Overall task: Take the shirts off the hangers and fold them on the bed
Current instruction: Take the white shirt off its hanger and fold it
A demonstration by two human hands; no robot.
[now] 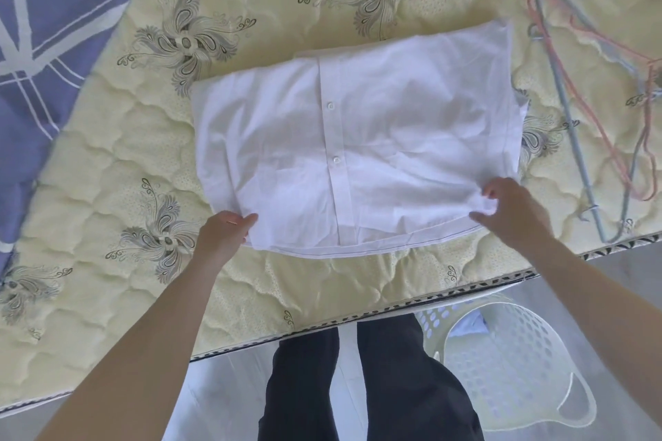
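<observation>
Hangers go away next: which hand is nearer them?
Right. The right hand pinches the shirt just left of the hangers; the left hand grips its opposite corner, farther away.

soft, even light fills the view, bright without harshness. the white shirt [358, 140] sits close to washed out, its creases faint grey. shadows are weak and diffuse on the bed [107, 190]. the wide lens bows the bed's near edge and stretches the corners. detail is slightly soft; the floor [222, 397] has a pale sheen.
</observation>
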